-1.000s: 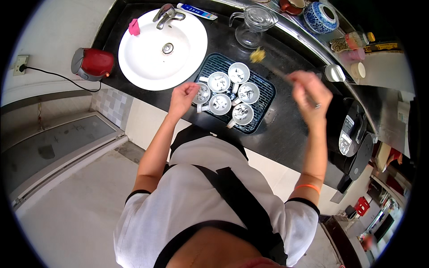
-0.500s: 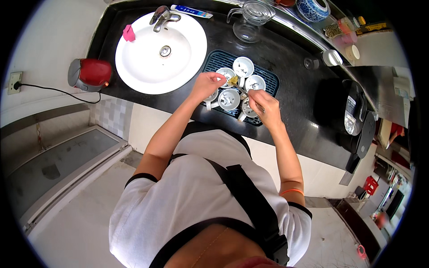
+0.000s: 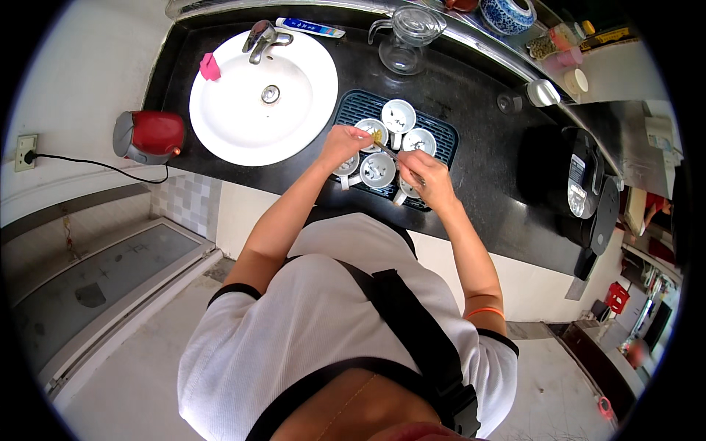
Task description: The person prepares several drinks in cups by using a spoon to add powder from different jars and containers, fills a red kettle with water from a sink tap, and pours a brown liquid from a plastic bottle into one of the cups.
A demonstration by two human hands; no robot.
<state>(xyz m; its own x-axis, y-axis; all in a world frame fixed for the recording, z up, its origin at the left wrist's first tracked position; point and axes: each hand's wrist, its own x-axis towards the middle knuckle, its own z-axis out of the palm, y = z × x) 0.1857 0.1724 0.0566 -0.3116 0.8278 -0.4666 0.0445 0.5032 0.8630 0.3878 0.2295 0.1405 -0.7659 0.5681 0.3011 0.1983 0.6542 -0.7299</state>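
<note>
Several white cups with dark dry bits inside, like tea leaves, stand on a dark slatted tray (image 3: pixel 448 140). My right hand (image 3: pixel 428 178) grips a slim metal spoon (image 3: pixel 386 151) that slants toward the far left cup (image 3: pixel 365 125). At the spoon's tip is a yellowish clump (image 3: pixel 376 137), over or inside that cup; I cannot tell which. My left hand (image 3: pixel 343 145) is at the same cup's near left side, thumb and fingers pinched close to the clump. Whatever they pinch is too small to make out. A near cup (image 3: pixel 377 170) sits between my hands, and my right hand partly covers another.
A white sink (image 3: pixel 220 132) with a tap (image 3: pixel 263 40) lies left of the tray. A red kettle (image 3: pixel 151 137) is at the far left. Behind the tray stands a glass pitcher (image 3: pixel 404 55). A black appliance (image 3: pixel 577 176) stands on the right of the counter (image 3: pixel 485 184).
My right hand has shifted slightly left and down, bringing the spoon tip and yellow clump to the far left cup. The left hand's pinch has moved a little nearer that cup.
</note>
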